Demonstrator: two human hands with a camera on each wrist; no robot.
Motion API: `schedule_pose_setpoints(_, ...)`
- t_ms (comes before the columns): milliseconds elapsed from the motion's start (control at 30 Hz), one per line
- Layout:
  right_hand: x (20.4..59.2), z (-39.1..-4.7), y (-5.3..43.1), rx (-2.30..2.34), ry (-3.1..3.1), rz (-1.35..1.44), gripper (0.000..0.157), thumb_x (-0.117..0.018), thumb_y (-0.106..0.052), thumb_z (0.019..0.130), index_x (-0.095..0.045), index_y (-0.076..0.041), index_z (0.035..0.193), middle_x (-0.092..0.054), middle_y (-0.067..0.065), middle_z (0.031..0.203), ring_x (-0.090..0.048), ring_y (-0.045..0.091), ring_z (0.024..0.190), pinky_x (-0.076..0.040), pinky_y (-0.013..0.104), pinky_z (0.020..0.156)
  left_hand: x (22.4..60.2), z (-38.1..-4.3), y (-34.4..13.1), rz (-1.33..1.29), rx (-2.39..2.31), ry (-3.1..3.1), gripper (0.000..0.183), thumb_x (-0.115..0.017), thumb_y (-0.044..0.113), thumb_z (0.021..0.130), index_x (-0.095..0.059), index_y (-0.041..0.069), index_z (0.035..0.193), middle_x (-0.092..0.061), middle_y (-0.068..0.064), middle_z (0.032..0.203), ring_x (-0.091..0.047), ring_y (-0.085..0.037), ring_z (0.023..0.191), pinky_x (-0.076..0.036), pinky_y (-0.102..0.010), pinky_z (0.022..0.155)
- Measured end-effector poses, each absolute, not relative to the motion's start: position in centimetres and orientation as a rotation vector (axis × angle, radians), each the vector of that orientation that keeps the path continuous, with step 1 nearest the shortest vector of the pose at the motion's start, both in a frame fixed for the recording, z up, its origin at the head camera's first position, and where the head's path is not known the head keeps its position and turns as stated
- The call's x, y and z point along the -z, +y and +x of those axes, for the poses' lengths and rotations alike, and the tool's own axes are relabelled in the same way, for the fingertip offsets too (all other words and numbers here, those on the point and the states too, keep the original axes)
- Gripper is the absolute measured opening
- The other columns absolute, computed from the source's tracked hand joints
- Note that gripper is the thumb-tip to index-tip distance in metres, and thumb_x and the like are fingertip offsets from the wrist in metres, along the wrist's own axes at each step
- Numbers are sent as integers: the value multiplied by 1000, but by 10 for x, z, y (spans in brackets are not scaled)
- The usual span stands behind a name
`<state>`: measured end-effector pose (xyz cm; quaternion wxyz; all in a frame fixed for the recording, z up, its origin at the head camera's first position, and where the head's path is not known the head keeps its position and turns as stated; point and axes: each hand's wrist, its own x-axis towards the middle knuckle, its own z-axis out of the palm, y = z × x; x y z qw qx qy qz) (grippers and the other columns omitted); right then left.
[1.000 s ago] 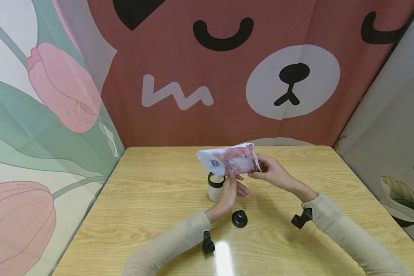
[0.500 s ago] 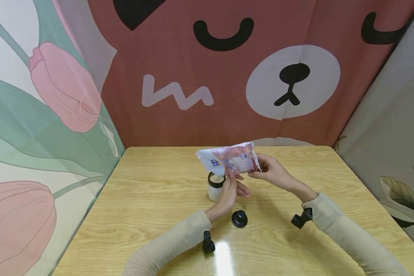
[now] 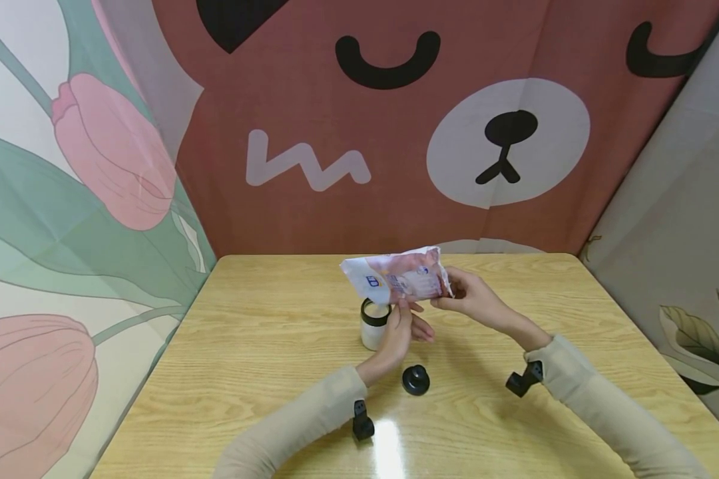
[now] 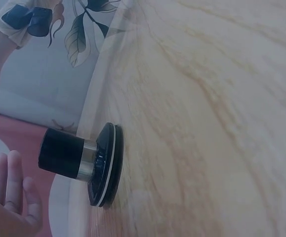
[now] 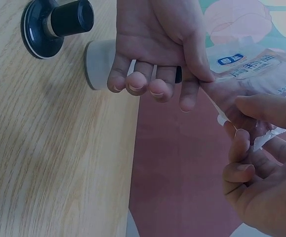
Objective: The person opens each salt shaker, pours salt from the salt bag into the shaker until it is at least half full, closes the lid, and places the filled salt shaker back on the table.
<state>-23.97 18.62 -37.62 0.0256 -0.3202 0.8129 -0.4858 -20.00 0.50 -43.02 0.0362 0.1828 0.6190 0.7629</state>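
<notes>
pinching packet [image 3: 395, 276]: right hand [image 3: 470, 294] | left hand [image 3: 399, 330] touching, pinch unclear | blue logo [image 5: 230, 59], chinese lettering [image 5: 255, 67]

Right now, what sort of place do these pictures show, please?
Probably an indoor recording booth: a wood-grain table, printed hangings on three sides, and small black cameras worn at the person's wrists.

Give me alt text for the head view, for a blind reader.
A person's left hand and right hand hold a pink and white printed packet above an open, black-rimmed white canister on a wood-grain table. A black knobbed lid lies nearer the person; a bear-print backdrop hangs behind.
</notes>
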Motion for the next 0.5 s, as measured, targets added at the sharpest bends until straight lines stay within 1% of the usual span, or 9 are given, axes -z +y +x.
schedule_pose_setpoints(67, 377, -240, 186, 1496, 2522, -989, 35, -67, -17, 80, -53, -14, 112, -60, 6, 85, -53, 20, 68, -47, 29, 54, 430, -199, 5, 542, -2338, 1903, 52, -8, 26, 99, -35, -17, 108, -53, -41, 79, -53, -54, 69, -45, -58, 66)
schedule_pose_setpoints(100, 378, -240, 187, 1492, 2527, -990, 35, -67, -17, 80, -53, -14, 112, -59, 7, 84, -53, 19, 67, -47, 28, 53, 434, -201, 6, 533, -2337, 1914, 53, -8, 29, 98, -36, -15, 108, -54, -39, 78, -54, -52, 68, -47, -55, 65)
schedule_pose_setpoints(300, 376, -240, 185, 1476, 2536, -991, 34, -66, -16, 80, -53, -15, 111, -59, 6, 83, -51, 18, 65, -45, 27, 52, 434, -201, 7, 523, -2341, 1912, 53, -9, 29, 98, -36, -15, 108, -54, -39, 78, -54, -52, 68, -46, -56, 65)
schedule_pose_setpoints(333, 374, -239, 184, 1477, 2532, -997, 34, -66, -15, 80, -53, -14, 112, -59, 7, 83, -51, 18, 65, -45, 27, 51, 430, -199, 6, 521, -2340, 1905, 52, -9, 27, 99, -36, -16, 108, -53, -41, 79, -53, -54, 69, -44, -59, 66)
schedule_pose_setpoints(500, 356, -227, 177, 1478, 2542, -994, 35, -65, -5, 80, -53, -7, 113, -58, 11, 81, -48, 18, 62, -43, 26, 50, 430, -199, 7, 523, -2338, 1904, 53, -7, 28, 98, -35, -16, 108, -52, -42, 79, -52, -55, 69, -44, -59, 66)
